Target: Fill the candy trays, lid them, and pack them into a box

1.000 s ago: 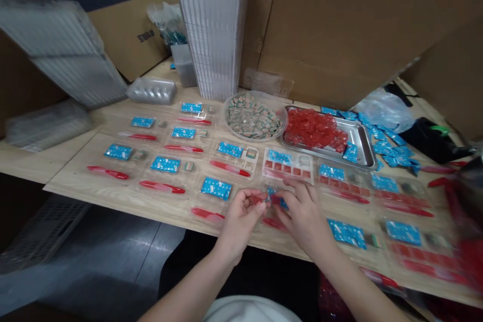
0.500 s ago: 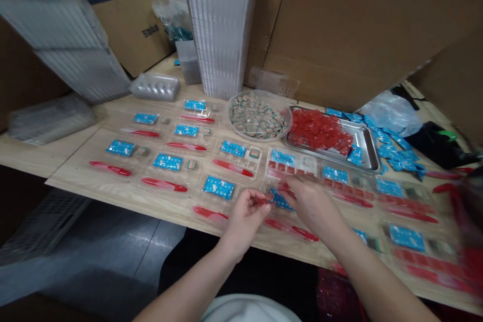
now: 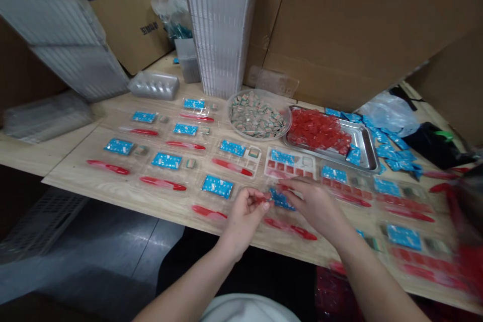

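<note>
My left hand [image 3: 247,214] is closed, its fingertips gathered around small red pieces [image 3: 260,200]. My right hand [image 3: 315,204] reaches in from the right, its fingers bent together in a pinch; whatever is between the fingertips is too small to make out. Beneath both hands lies a clear tray with a blue packet [image 3: 281,198], partly covered by my right fingers, and a red pen-shaped item [image 3: 290,229] along its near side. Just beyond, another tray holds a blue packet [image 3: 283,157] and a row of red squares [image 3: 289,167].
Several similar trays with blue packets [image 3: 217,186] cover the table. Behind them stand a round tub [image 3: 230,128] of small wrapped pieces and a metal tray [image 3: 372,153] of red pieces. Tall stacks of clear trays [image 3: 221,25] and cardboard boxes [image 3: 358,25] rise at the back.
My right fingers have shifted slightly over the blue packet, and the hand is a little more closed up. My left hand stays nearly still with the red pieces. The view has tilted slightly.
</note>
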Available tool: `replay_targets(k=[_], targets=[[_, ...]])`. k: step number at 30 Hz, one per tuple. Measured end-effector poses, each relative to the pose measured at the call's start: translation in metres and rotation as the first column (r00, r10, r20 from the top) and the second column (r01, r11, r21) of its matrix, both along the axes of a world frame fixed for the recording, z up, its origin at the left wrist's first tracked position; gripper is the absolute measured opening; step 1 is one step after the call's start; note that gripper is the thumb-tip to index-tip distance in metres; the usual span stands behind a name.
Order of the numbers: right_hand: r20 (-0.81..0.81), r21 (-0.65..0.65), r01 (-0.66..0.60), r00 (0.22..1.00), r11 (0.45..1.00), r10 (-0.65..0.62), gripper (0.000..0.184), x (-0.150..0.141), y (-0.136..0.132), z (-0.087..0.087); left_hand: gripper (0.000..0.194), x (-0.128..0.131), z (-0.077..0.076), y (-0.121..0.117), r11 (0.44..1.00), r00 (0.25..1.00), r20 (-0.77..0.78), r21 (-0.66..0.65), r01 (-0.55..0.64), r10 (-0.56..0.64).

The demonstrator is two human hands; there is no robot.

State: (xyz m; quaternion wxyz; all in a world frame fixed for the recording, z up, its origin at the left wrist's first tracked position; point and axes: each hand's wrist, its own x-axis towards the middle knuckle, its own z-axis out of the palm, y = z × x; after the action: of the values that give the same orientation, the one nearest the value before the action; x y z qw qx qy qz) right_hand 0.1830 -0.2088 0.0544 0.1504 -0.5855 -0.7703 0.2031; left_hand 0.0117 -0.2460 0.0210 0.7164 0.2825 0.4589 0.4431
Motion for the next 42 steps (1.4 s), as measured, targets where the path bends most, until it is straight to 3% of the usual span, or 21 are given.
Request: replay_targets(k=[3, 7, 11, 14, 18, 22, 24, 26, 29, 32, 35, 38, 40, 42], targets=[[-0.291, -0.197, 0.187, 0.926, 0.962, -0.239, 0.023, 0.006, -0.004, 0.004, 0.02, 0.002, 0.006, -0.002, 0.996, 0.998, -0.05, 0.073, 0.043, -0.039], [-0.521, -0.45, 0.17, 0.747, 0.877, -0.412, 0.027, 0.004, -0.01, 0.009, 0.027, 0.007, 0.013, -0.003, 0.963, 0.983, -0.154, 0.235, 0.133, -0.098], [-0.591, -0.519, 0.192, 0.624, 0.833, -0.511, 0.029, 0.0, -0.018, 0.008, 0.023, 0.008, 0.014, -0.004, 0.902, 0.928, -0.368, 0.382, 0.201, -0.051], [-0.602, -0.552, 0.159, 0.603, 0.818, -0.524, 0.028, -0.002, -0.024, 0.006, 0.018, 0.006, 0.014, -0.005, 0.823, 0.844, -0.536, 0.474, 0.311, -0.011], [-0.613, -0.547, 0.144, 0.602, 0.824, -0.512, 0.027, -0.005, -0.032, 0.003, 0.005, 0.009, 0.01, -0.006, 0.798, 0.783, -0.613, 0.523, 0.301, 0.107], [-0.586, -0.456, 0.195, 0.668, 0.868, -0.458, 0.026, -0.003, -0.037, -0.002, 0.008, 0.014, 0.005, -0.007, 0.734, 0.728, -0.653, 0.597, 0.324, 0.21], [-0.512, -0.292, 0.246, 0.776, 0.924, -0.369, 0.023, 0.001, -0.037, -0.005, 0.012, 0.012, 0.004, -0.01, 0.701, 0.669, -0.719, 0.576, 0.42, 0.19], [-0.365, -0.025, 0.28, 0.891, 0.96, -0.269, 0.021, 0.004, -0.034, -0.011, 0.015, 0.007, 0.004, -0.013, 0.688, 0.569, -0.809, 0.498, 0.528, 0.149], [-0.099, 0.251, 0.142, 0.988, 0.958, -0.12, 0.019, 0.004, -0.03, -0.02, 0.016, 0.003, 0.005, -0.018, 0.679, 0.44, -0.893, 0.379, 0.628, 0.091], [0.115, 0.269, -0.028, 0.993, 0.963, -0.003, 0.019, -0.003, -0.029, -0.027, 0.015, 0.004, 0.003, -0.016, 0.686, 0.394, -0.917, 0.327, 0.65, 0.063], [0.272, 0.288, -0.077, 0.962, 0.955, -0.005, 0.019, -0.012, -0.032, -0.032, 0.017, 0.007, -0.001, -0.013, 0.718, 0.4, -0.914, 0.32, 0.618, 0.063], [0.327, 0.302, -0.062, 0.944, 0.951, -0.042, 0.018, -0.014, -0.034, -0.035, 0.016, 0.007, -0.006, -0.013, 0.759, 0.478, -0.874, 0.366, 0.539, 0.081], [0.291, 0.285, -0.034, 0.955, 0.958, -0.052, 0.019, -0.011, -0.033, -0.033, 0.013, 0.004, -0.006, -0.013, 0.803, 0.606, -0.793, 0.401, 0.441, 0.063], [0.169, 0.281, 0.012, 0.984, 0.96, -0.061, 0.027, -0.006, -0.034, -0.026, 0.011, 0.0, -0.002, -0.011, 0.882, 0.799, -0.6, 0.389, 0.265, 0.025]])
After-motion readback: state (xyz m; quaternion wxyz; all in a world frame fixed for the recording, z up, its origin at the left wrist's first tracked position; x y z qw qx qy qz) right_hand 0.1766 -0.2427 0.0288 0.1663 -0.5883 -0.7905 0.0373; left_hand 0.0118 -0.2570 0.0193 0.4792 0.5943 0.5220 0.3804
